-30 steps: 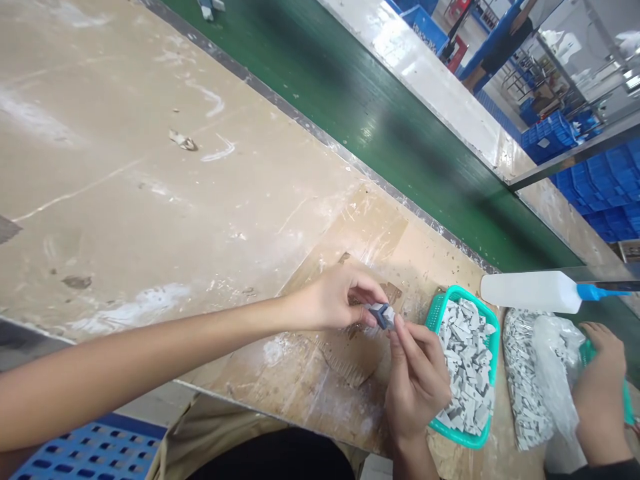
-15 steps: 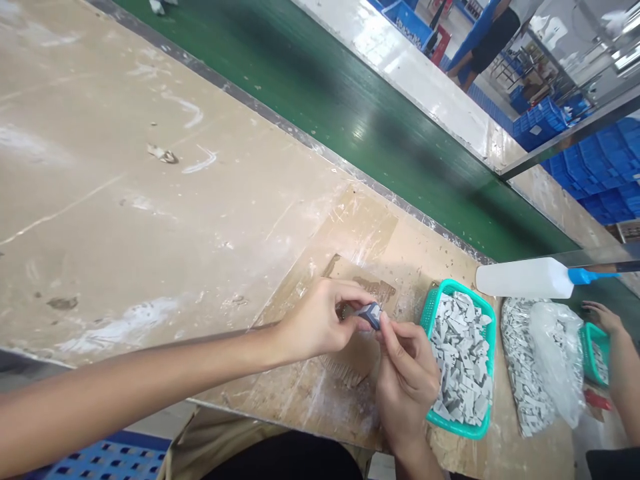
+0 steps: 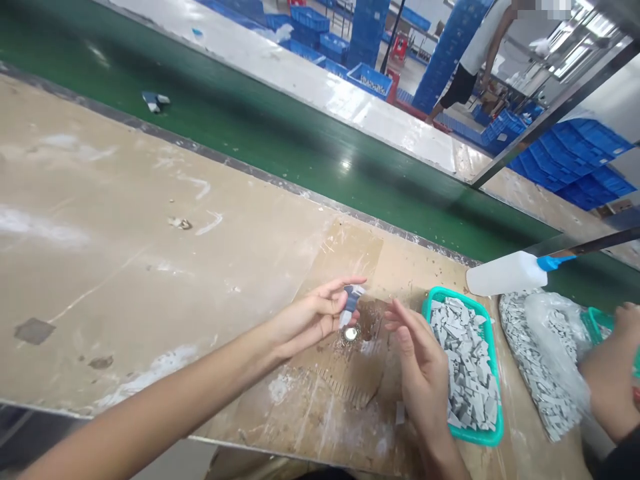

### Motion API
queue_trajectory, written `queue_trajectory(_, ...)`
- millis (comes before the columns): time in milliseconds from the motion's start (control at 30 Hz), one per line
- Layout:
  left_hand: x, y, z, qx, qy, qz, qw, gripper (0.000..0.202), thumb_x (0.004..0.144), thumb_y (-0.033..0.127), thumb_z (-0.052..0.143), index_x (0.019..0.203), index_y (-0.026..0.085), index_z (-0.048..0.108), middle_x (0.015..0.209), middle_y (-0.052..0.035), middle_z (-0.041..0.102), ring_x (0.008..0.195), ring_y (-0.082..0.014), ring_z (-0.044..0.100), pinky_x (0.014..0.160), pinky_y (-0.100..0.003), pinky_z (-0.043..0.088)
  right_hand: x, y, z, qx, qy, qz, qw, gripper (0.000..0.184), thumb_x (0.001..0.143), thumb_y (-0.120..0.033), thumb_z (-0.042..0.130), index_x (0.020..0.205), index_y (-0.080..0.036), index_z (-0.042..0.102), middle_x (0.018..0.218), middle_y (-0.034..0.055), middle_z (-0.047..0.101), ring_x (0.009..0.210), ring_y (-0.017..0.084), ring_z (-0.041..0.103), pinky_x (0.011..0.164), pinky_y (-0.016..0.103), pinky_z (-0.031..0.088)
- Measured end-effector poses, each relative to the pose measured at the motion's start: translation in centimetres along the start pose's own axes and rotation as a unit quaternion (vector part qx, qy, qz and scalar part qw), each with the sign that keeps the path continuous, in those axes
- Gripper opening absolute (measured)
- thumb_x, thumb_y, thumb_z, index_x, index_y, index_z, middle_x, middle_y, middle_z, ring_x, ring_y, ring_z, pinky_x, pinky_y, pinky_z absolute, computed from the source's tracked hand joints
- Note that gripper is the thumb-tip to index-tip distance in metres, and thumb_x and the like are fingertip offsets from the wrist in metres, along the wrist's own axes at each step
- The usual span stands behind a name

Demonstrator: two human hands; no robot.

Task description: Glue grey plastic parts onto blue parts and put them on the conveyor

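My left hand (image 3: 310, 317) is shut on a small blue-grey plastic piece (image 3: 352, 299), pinching it at the fingertips with a white part (image 3: 345, 319) showing under it. A small round metal disc (image 3: 351, 333) lies just below those fingers on a torn cardboard sheet (image 3: 340, 380). My right hand (image 3: 420, 353) stands open and holds nothing, with its fingers apart, beside a teal plastic basket (image 3: 427, 313). That basket is full of grey plastic pieces (image 3: 465, 360). Another person's hand (image 3: 613, 367) is at the far right, next to a smaller teal basket (image 3: 597, 321).
A clear bag of grey pieces (image 3: 543, 367) and a white plastic bottle (image 3: 505, 273) with a blue tip lie to the right. A worn beige workbench (image 3: 125, 280) borders a green conveyor belt (image 3: 250, 147). Stacked blue crates (image 3: 565, 167) and a standing person (image 3: 473, 67) are beyond.
My right hand has let go of the blue-grey piece and opened, and my hands have moved apart. The view has swung, showing more of the belt and the crates behind it.
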State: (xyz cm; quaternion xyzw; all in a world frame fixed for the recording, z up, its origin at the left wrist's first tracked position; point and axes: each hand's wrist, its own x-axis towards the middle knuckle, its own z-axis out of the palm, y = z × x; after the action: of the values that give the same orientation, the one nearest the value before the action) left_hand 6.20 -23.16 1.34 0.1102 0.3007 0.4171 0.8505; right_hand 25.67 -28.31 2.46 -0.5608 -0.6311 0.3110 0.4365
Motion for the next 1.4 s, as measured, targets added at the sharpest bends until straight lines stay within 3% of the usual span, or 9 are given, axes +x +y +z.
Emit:
queue_trajectory(100, 0.2, 0.2, 0.1, -0.052, 0.011, 0.024, 0.998, 0.026, 0.076, 0.000, 0.066, 0.100, 0.012, 0.066, 0.082, -0.0057, 0.062, 0.069, -0.0137, 0.064, 0.066, -0.021, 0.054, -0.1, 0.1, -1.0, 0.010, 0.037, -0.008, 0.999, 0.028, 0.100, -0.033, 0.054, 0.120, -0.027, 0.072, 0.110, 0.0064, 0.074, 0.090, 0.017, 0.072, 0.079, 0.031, 0.060)
queue_trajectory(233, 0.3, 0.4, 0.2, -0.079, 0.021, 0.056, 0.995, 0.031, 0.067, -0.009, 0.057, 0.090, 0.011, 0.063, 0.077, -0.0058, 0.060, 0.067, -0.0134, 0.061, 0.064, -0.021, 0.054, 0.2, 0.6, -3.5, -0.022, 0.106, -0.006, 0.994, 0.027, 0.097, -0.039, 0.058, 0.111, -0.024, 0.076, 0.100, 0.0064, 0.075, 0.078, 0.018, 0.071, 0.072, 0.032, 0.059)
queue_trajectory(400, 0.0, 0.7, 0.5, -0.060, 0.041, 0.070, 0.995, 0.028, 0.065, -0.009, 0.058, 0.084, 0.011, 0.063, 0.073, -0.0048, 0.059, 0.063, -0.0141, 0.061, 0.060, -0.022, 0.055, 1.4, 2.5, -8.6, -0.211, 0.230, 0.021, 0.950, 0.038, 0.092, -0.051, 0.059, 0.109, -0.021, 0.076, 0.108, 0.0101, 0.074, 0.099, 0.028, 0.069, 0.092, 0.045, 0.053)
queue_trajectory(467, -0.1, 0.8, 0.8, -0.048, 0.062, 0.065, 0.995, 0.026, 0.069, -0.008, 0.058, 0.086, 0.011, 0.064, 0.075, -0.0051, 0.060, 0.063, -0.0141, 0.062, 0.059, -0.021, 0.056, 1.2, 4.1, -10.7, -0.288, 0.214, 0.035, 0.933, 0.049, 0.091, -0.057, 0.056, 0.120, -0.021, 0.073, 0.120, 0.0123, 0.071, 0.112, 0.032, 0.065, 0.100, 0.050, 0.048)
queue_trajectory(600, 0.1, 1.4, 1.0, -0.021, 0.119, 0.083, 0.989, 0.029, 0.075, -0.007, 0.058, 0.094, 0.012, 0.068, 0.084, -0.0068, 0.066, 0.067, -0.0150, 0.067, 0.063, -0.021, 0.060, -1.0, 7.9, -13.2, -0.314, 0.122, 0.063, 0.939, 0.059, 0.095, -0.057, 0.044, 0.134, -0.017, 0.064, 0.143, 0.0138, 0.057, 0.135, 0.032, 0.050, 0.113, 0.054, 0.040)
queue_trajectory(767, 1.3, 1.8, -0.4, 0.070, 0.142, 0.100, 0.982, 0.043, 0.077, 0.000, 0.068, 0.115, 0.021, 0.070, 0.085, -0.0061, 0.070, 0.073, -0.0186, 0.071, 0.065, -0.023, 0.063, -3.3, 10.9, -13.3, -0.261, 0.114, 0.114, 0.952, 0.052, 0.101, -0.045, 0.037, 0.142, -0.019, 0.057, 0.153, 0.0102, 0.048, 0.146, 0.026, 0.040, 0.121, 0.051, 0.033)
queue_trajectory(967, 2.6, 1.7, -0.1, 0.118, 0.174, 0.076, 0.975, 0.020, 0.079, -0.004, 0.066, 0.088, 0.013, 0.071, 0.081, -0.0045, 0.068, 0.062, -0.0131, 0.067, 0.057, -0.019, 0.061, -2.4, 11.6, -12.9, -0.218, 0.136, 0.126, 0.958, 0.053, 0.100, -0.043, 0.038, 0.143, -0.016, 0.055, 0.152, 0.0111, 0.048, 0.147, 0.025, 0.039, 0.122, 0.050, 0.030)
queue_trajectory(1167, 2.6, 2.2, 3.1, 0.123, 0.218, 0.097, 0.963, 0.025, 0.087, -0.006, 0.052, 0.084, 0.014, 0.066, 0.078, -0.0028, 0.067, 0.060, -0.0107, 0.067, 0.056, -0.017, 0.060, -0.7, 12.1, -12.7, -0.211, 0.124, 0.122, 0.962, 0.054, 0.099, -0.037, 0.034, 0.142, -0.012, 0.054, 0.155, 0.0122, 0.044, 0.145, 0.026, 0.041, 0.120, 0.047, 0.035)
queue_trajectory(1400, 3.4, 2.7, 2.6, 0.116, 0.254, 0.113, 0.954, 0.027, 0.089, -0.006, 0.051, 0.078, 0.015, 0.064, 0.072, 0.0011, 0.069, 0.055, -0.0084, 0.066, 0.056, -0.014, 0.060, 0.4, 12.5, -12.2, -0.223, 0.139, 0.114, 0.958, 0.050, 0.096, -0.029, 0.037, 0.138, -0.014, 0.060, 0.146, 0.0132, 0.055, 0.142, 0.026, 0.046, 0.117, 0.043, 0.039)
